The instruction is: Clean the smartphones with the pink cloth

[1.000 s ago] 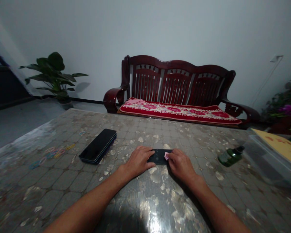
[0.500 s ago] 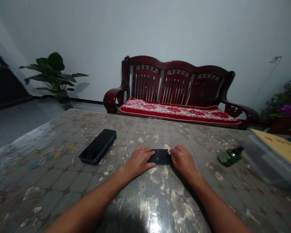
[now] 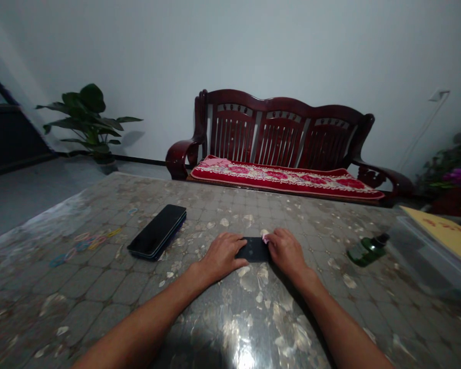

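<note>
A dark phone [image 3: 255, 250] lies flat on the table between my hands, with a few pale spots on its upper face. My left hand [image 3: 225, 252] is closed on its left end, thumb along the near edge and fingers over the far edge. At the far right corner, my right hand [image 3: 286, 249] pinches a small pink cloth [image 3: 266, 238] against the phone. Most of the cloth is hidden by the fingers. To the left, a stack of phones [image 3: 157, 231] rests on the table, the top one with its black screen facing up.
Colourful rubber bands [image 3: 94, 242] lie scattered at the left. A green bottle [image 3: 367, 250] lies tilted at the right, beside a clear plastic box [image 3: 418, 256] with a yellow sheet [image 3: 441, 223] on top. Beyond the patterned tablecloth [image 3: 215, 205] stands a wooden bench [image 3: 276, 128].
My right hand has shifted slightly left along the phone's far edge with the pink cloth. My left hand keeps its hold, and the view has turned a little.
</note>
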`<state>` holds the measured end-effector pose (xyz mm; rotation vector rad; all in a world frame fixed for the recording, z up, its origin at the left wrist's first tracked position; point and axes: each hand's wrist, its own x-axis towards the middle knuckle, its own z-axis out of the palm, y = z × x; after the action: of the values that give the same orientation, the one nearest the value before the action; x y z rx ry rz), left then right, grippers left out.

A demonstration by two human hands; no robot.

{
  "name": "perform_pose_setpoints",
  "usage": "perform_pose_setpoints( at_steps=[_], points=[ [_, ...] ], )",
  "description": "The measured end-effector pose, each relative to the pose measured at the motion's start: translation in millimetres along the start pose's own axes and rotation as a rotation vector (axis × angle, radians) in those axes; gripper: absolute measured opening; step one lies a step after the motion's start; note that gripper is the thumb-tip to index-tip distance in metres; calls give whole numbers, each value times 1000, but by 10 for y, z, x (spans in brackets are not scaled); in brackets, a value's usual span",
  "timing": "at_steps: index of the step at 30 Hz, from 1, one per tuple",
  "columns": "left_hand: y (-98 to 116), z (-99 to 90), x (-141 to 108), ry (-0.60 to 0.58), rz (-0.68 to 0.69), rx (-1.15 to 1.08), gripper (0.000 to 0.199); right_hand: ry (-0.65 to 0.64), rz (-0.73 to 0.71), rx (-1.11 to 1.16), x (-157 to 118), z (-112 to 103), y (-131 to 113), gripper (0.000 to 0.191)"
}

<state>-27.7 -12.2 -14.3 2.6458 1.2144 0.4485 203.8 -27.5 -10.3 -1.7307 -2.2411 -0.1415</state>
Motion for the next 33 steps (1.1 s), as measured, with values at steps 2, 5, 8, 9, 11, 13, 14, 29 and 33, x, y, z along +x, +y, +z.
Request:
perform_pose_setpoints(
  at_steps=[2, 5, 8, 9, 11, 13, 14, 29, 33],
  points=[
    [1, -17, 3, -21, -11, -17, 50, 7, 37, -14, 17, 0, 47, 21],
    [6, -30, 8, -36, -32, -46, 52, 13, -6, 27, 18, 16, -22, 21],
    [9, -26, 9, -39, -45, -83, 51, -10, -129, 71, 8, 35, -181, 17],
    [7, -24, 8, -40, -46, -98, 51, -20, -163, 75, 6, 39, -226, 16],
    [1, -22, 7, -42, -41, -126, 52, -37, -196, 70, 8, 38, -274, 16],
    [-9, -26, 7, -42, -39, -142, 53, -38, -178, 53, 16, 27, -257, 18],
    [-14, -29, 7, -44, -42, -146, 54, -36, -153, 41, 23, 18, -229, 19],
    [-37, 1, -3, -61, -83, -187, 70, -50, -210, 79, -23, 13, -341, 17],
    [-24, -27, -4, -66, -85, -184, 69, -52, -109, 34, -25, -28, -264, 17]
  ],
)
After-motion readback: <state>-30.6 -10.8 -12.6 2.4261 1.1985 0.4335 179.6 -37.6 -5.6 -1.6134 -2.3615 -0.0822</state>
